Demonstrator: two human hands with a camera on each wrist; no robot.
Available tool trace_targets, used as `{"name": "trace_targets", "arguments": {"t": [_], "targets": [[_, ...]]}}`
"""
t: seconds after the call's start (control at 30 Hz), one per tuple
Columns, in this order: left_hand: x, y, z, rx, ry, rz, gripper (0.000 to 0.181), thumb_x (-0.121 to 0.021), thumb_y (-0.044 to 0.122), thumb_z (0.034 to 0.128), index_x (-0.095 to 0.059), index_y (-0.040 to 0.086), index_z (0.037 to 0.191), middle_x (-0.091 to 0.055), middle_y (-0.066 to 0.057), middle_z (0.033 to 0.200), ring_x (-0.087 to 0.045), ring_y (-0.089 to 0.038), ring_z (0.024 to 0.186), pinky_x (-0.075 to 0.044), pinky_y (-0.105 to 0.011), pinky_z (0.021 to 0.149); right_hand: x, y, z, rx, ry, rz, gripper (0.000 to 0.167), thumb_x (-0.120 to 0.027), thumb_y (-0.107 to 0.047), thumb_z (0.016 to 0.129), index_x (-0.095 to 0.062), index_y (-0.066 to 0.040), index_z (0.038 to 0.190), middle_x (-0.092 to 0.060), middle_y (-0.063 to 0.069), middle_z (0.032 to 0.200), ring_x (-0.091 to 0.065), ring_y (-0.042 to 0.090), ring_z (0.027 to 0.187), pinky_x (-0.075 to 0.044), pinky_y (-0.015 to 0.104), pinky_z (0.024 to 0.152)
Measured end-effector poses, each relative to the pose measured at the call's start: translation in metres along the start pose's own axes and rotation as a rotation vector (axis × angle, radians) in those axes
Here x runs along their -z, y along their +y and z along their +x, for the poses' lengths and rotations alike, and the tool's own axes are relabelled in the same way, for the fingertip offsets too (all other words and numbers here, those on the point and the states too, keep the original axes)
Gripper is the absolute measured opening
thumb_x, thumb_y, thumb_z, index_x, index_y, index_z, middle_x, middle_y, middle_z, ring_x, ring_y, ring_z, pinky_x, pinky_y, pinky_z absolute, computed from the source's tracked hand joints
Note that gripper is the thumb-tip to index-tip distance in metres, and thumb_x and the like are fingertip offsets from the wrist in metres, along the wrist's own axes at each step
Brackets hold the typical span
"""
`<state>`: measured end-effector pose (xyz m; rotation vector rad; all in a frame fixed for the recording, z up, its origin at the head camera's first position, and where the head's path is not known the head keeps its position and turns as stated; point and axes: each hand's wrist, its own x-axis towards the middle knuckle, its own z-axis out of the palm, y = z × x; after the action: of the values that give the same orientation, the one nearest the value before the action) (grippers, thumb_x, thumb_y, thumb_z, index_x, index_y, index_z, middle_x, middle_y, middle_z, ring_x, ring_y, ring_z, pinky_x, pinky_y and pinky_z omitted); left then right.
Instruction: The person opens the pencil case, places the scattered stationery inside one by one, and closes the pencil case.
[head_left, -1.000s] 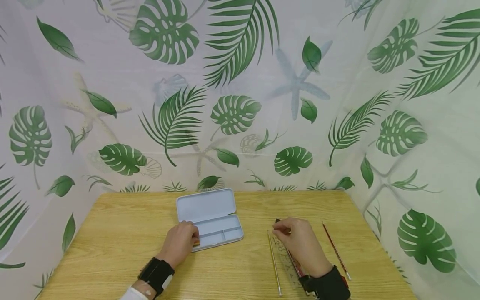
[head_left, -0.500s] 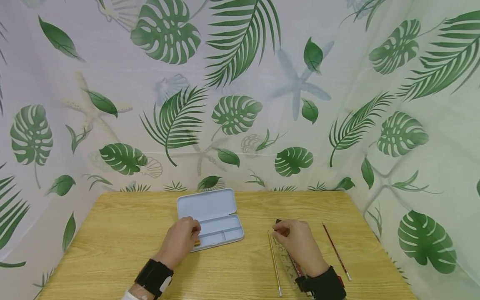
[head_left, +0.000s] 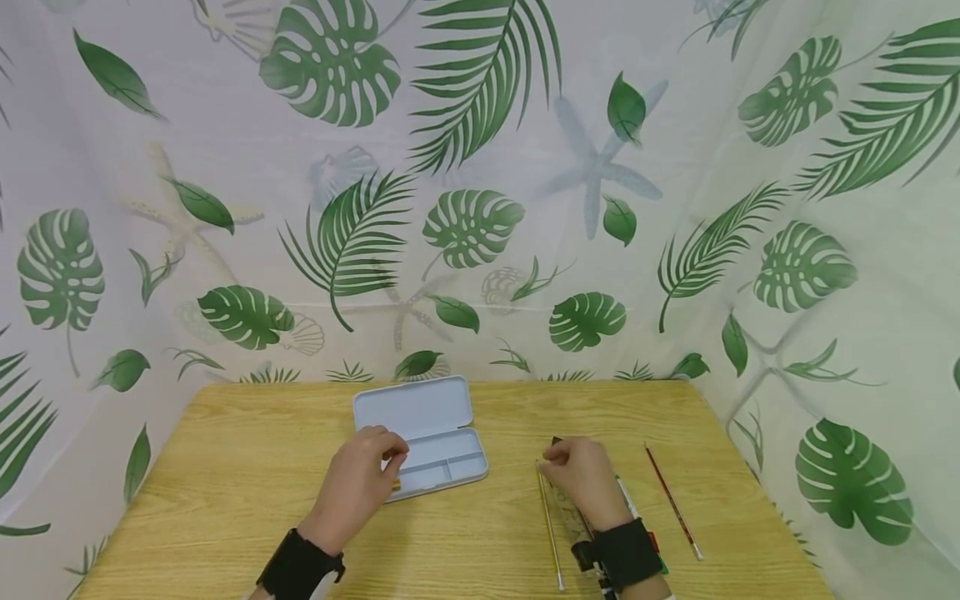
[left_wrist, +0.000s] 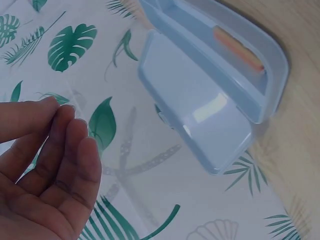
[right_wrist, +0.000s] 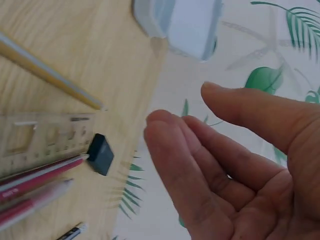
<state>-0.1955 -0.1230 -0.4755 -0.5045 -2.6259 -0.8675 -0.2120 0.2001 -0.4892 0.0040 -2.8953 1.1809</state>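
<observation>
My left hand [head_left: 352, 477] hovers over the left end of the light blue pencil case [head_left: 411, 408]. Its fingers are loosely bent toward the thumb, with nothing seen between them in the left wrist view. A small orange-yellow block [left_wrist: 239, 49] lies in the case's long compartment. My right hand [head_left: 585, 479] is above the stationery on the right; its thumb and bent fingers stand apart, holding nothing. Near it lie a clear stencil ruler [right_wrist: 45, 140], a small black block [right_wrist: 101, 154], a red pencil [right_wrist: 42, 176] and a pinkish-red pen-like stick [right_wrist: 35, 202].
A yellow pencil [head_left: 550, 529] lies left of the ruler. Further right is a dark red pencil [head_left: 672, 500]. A white-and-green item [head_left: 626, 496] is partly hidden by my right hand. The wooden table [head_left: 247, 467] meets a leaf-patterned curtain [head_left: 480, 325] at the back.
My left hand has lifted and moved slightly right and away from me over the case. My right hand has shifted slightly left, uncovering the white-and-green item.
</observation>
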Motion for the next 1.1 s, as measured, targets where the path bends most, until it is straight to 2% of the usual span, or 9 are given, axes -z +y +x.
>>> {"name": "trace_targets", "arguments": {"t": [0.13,0.23,0.43,0.63,0.77,0.9,1.1], "targets": [[0.004,0.006,0.000,-0.016,0.016,0.001,0.020,-0.083,-0.003,0.0829,-0.076,0.015,0.089,-0.062,0.007,0.084,-0.060,-0.010,0.079,-0.053,-0.026,0.069,-0.008,0.010,0.008,-0.028,-0.013,-0.027,0.016,-0.080,-0.006,0.087,-0.078,0.004,0.100,-0.072,0.013,0.093,-0.066,0.025,0.079,-0.057,0.042,0.070],[0.004,0.009,0.000,-0.021,0.019,-0.001,0.021,-0.084,-0.003,0.0819,-0.076,0.015,0.088,-0.061,0.008,0.083,-0.059,-0.010,0.079,-0.053,-0.025,0.069,-0.016,0.016,0.012,-0.012,0.014,-0.044,0.013,-0.081,-0.004,0.085,-0.078,0.004,0.095,-0.072,0.013,0.087,-0.065,0.024,0.072,-0.057,0.043,0.067],[0.000,0.014,0.000,-0.023,0.017,-0.014,0.020,-0.084,-0.003,0.0819,-0.076,0.015,0.088,-0.062,0.008,0.083,-0.061,-0.012,0.079,-0.053,-0.024,0.069,-0.032,0.022,0.022,-0.007,0.069,-0.089,0.007,-0.082,-0.003,0.081,-0.077,0.001,0.079,-0.069,0.008,0.074,-0.058,0.017,0.058,-0.051,0.035,0.055],[-0.003,0.017,0.000,-0.032,0.026,-0.011,0.021,-0.085,-0.003,0.0807,-0.076,0.015,0.086,-0.063,0.008,0.082,-0.060,-0.010,0.078,-0.053,-0.023,0.068,-0.043,0.024,0.023,-0.042,0.103,-0.104,0.033,-0.078,0.001,0.076,-0.058,-0.009,0.052,-0.044,-0.005,0.050,-0.037,0.013,0.046,-0.032,0.027,0.045],[-0.003,0.018,0.000,-0.028,0.021,-0.018,0.020,-0.085,-0.003,0.0811,-0.077,0.014,0.086,-0.064,0.007,0.082,-0.062,-0.012,0.078,-0.053,-0.023,0.068,-0.046,0.025,0.023,-0.037,0.135,-0.122,0.033,-0.075,0.002,0.075,-0.055,-0.011,0.052,-0.043,-0.005,0.050,-0.039,0.014,0.045,-0.031,0.027,0.045],[-0.002,0.019,0.000,-0.022,0.011,-0.031,0.019,-0.084,-0.003,0.0818,-0.077,0.014,0.087,-0.064,0.006,0.082,-0.064,-0.016,0.079,-0.054,-0.024,0.068,-0.049,0.024,0.025,-0.063,0.128,-0.129,0.036,-0.074,0.002,0.077,-0.052,-0.012,0.052,-0.041,-0.004,0.050,-0.038,0.014,0.046,-0.030,0.027,0.045],[-0.003,0.019,0.000,-0.032,0.013,-0.010,0.020,-0.085,-0.002,0.0815,-0.077,0.015,0.087,-0.063,0.007,0.082,-0.062,-0.012,0.078,-0.053,-0.023,0.068,-0.052,0.024,0.028,-0.052,0.121,-0.154,0.052,-0.066,0.008,0.076,-0.035,-0.018,0.045,-0.019,-0.010,0.048,-0.016,0.009,0.046,-0.018,0.024,0.043]]}}
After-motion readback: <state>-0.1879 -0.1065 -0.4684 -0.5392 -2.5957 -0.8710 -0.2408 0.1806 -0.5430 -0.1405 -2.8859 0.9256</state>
